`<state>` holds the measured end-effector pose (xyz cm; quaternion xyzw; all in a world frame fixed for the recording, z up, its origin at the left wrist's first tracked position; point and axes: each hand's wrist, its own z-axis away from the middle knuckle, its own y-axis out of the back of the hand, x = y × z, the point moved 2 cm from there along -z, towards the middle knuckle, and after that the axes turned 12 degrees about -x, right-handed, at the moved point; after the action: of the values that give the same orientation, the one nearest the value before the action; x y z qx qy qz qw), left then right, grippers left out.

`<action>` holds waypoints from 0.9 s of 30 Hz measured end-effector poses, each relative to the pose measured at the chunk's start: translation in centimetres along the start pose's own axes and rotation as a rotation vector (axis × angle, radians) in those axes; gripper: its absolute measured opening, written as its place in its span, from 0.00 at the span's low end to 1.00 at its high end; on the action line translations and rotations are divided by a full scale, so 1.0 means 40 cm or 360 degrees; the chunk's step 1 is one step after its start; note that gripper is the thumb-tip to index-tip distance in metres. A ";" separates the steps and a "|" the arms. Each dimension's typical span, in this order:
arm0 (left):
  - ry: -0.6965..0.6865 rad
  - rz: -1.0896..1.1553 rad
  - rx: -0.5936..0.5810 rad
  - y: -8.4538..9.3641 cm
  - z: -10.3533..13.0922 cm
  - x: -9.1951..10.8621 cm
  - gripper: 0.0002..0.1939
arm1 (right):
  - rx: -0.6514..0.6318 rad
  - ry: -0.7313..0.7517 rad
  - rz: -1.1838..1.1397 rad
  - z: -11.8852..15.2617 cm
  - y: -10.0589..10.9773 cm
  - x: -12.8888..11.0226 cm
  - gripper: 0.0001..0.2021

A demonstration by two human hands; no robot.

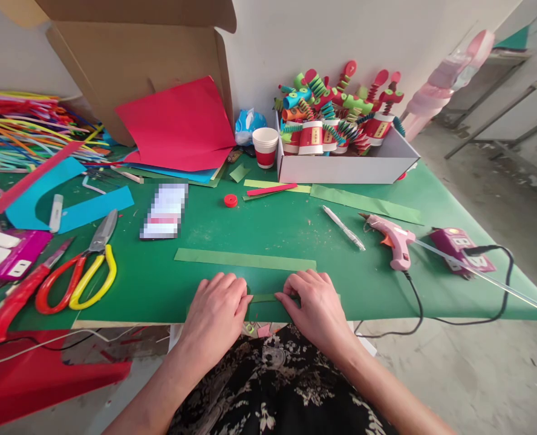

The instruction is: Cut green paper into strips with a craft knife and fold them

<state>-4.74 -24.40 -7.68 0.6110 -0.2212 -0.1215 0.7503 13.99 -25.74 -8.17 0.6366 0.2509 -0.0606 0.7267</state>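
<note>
Left hand (218,302) and right hand (316,305), fingers curled, both pinch a narrow green paper strip (263,298); its middle shows between the thumbs. Held from both sides, I'd guess, to keep it straight. Beyond the fingertips: a long, flat green paper strip (245,259). Pink plastic glue gun (399,241) right of the fingers, red-and-yellow-handled metal scissors (102,232) left, apparently set aside for elbow room.

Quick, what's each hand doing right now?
Left hand: curled, at the green paper strip; grip cannot be told.
Right hand: curled, at the same strip; grip cannot be told.
</note>
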 end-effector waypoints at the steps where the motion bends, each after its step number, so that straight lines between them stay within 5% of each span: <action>1: 0.0000 -0.0012 -0.0002 0.000 0.000 0.000 0.11 | -0.0002 -0.0003 -0.0006 0.000 0.000 0.000 0.11; 10: -0.0030 -0.0068 -0.0104 0.014 -0.006 -0.002 0.10 | -0.0052 -0.0023 -0.0021 -0.003 0.002 0.000 0.11; 13: -0.0083 -0.0120 0.0215 0.051 0.021 0.014 0.03 | -0.0071 -0.0037 -0.0006 -0.003 0.004 -0.002 0.11; 16: -0.0368 0.0005 0.0609 0.074 0.059 0.050 0.10 | -0.0084 -0.0047 0.0002 -0.003 0.006 -0.004 0.10; 20: -0.0742 0.0242 0.0626 0.032 0.065 0.092 0.13 | -0.0096 -0.0077 -0.0028 -0.003 0.007 -0.007 0.09; 27: -0.0705 0.0098 0.0700 -0.043 0.030 0.101 0.11 | -0.0171 -0.0068 -0.0114 0.002 0.017 -0.006 0.07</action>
<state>-1.64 -27.66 -8.41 0.7102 -0.4187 -0.1781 0.5372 14.07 -25.74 -7.46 0.5860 0.2608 -0.0865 0.7623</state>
